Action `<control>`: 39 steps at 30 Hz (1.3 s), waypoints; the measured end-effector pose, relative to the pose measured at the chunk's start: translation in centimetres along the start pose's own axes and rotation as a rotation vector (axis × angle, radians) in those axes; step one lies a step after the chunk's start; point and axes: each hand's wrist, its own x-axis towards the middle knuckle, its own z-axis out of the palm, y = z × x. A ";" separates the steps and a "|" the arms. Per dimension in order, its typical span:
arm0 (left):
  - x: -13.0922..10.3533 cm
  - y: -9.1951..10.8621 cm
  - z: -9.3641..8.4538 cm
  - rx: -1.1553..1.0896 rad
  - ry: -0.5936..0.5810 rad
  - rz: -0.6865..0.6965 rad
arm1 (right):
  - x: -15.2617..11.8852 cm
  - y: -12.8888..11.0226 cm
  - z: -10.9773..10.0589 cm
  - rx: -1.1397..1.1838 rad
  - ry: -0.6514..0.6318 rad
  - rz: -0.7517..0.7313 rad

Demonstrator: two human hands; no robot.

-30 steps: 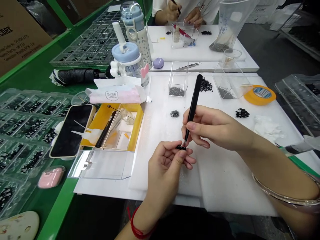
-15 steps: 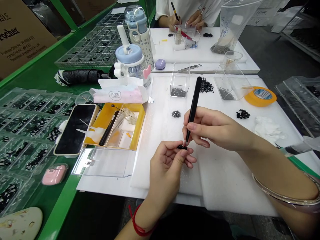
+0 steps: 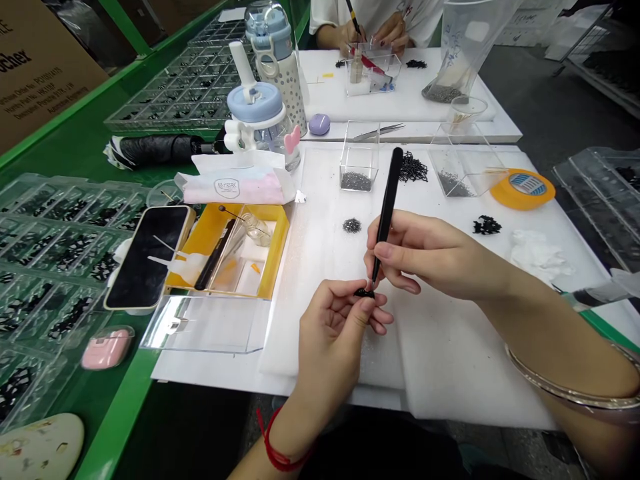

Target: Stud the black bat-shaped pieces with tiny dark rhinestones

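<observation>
My left hand (image 3: 334,330) pinches a small black part (image 3: 363,293) between thumb and fingertips, just above the white foam mat (image 3: 440,347). My right hand (image 3: 430,257) grips black tweezers (image 3: 386,207) like a pen. Their tip points down and touches the black part. A small heap of tiny dark pieces (image 3: 351,225) lies on the mat just beyond my hands.
A yellow tray (image 3: 273,257) with a vial and black tool sits left, beside a phone (image 3: 145,257). Clear boxes (image 3: 357,163), black part piles (image 3: 486,225), orange tape roll (image 3: 523,188), water bottles (image 3: 260,120) and tissue pack stand behind. Another person's hands (image 3: 373,30) work opposite.
My hands hold nearly the same pose; only the view has shifted slightly.
</observation>
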 end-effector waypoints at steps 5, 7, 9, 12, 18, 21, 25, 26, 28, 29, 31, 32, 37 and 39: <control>0.0 -0.1 0.0 0.007 -0.004 0.001 | 0.1 0.0 0.0 0.002 0.004 -0.002; 0.0 -0.1 0.0 0.006 -0.004 0.002 | 0.0 -0.1 0.0 0.000 0.000 0.000; -0.1 -0.1 -0.1 0.003 -0.004 0.005 | -0.1 -0.1 0.0 -0.004 -0.002 0.001; -0.2 0.0 -0.2 -0.001 -0.005 0.007 | -0.1 -0.1 0.1 -0.011 0.001 0.000; -0.2 0.1 0.0 -0.007 -0.004 0.005 | 0.0 0.0 0.2 -0.047 0.005 -0.036; -0.3 0.0 0.0 -0.013 -0.001 0.007 | 0.0 0.1 0.2 -0.048 0.003 -0.044; -0.3 -0.1 0.0 -0.024 0.001 0.015 | -0.1 0.2 0.2 -0.042 -0.007 -0.064; -0.3 -0.1 0.0 -0.026 0.004 0.015 | -0.1 0.2 0.3 -0.048 -0.005 -0.074; -0.3 -0.2 0.0 -0.031 0.009 0.016 | -0.1 0.2 0.4 -0.070 0.015 -0.084; -0.3 -0.2 0.0 -0.035 0.012 0.018 | -0.1 0.1 0.5 -0.085 0.025 -0.083; -0.5 -0.2 0.0 -0.044 0.014 0.024 | -0.2 0.0 0.6 -0.117 0.049 -0.077; -0.5 -0.2 0.0 -0.047 0.014 0.025 | -0.2 -0.1 0.7 -0.137 0.058 -0.072; -0.6 -0.2 0.1 -0.050 0.031 0.005 | -0.3 -0.4 1.0 -0.191 0.082 -0.027; -0.4 -0.2 0.0 -0.068 0.017 -0.008 | -0.2 -0.4 1.0 -0.161 0.099 -0.003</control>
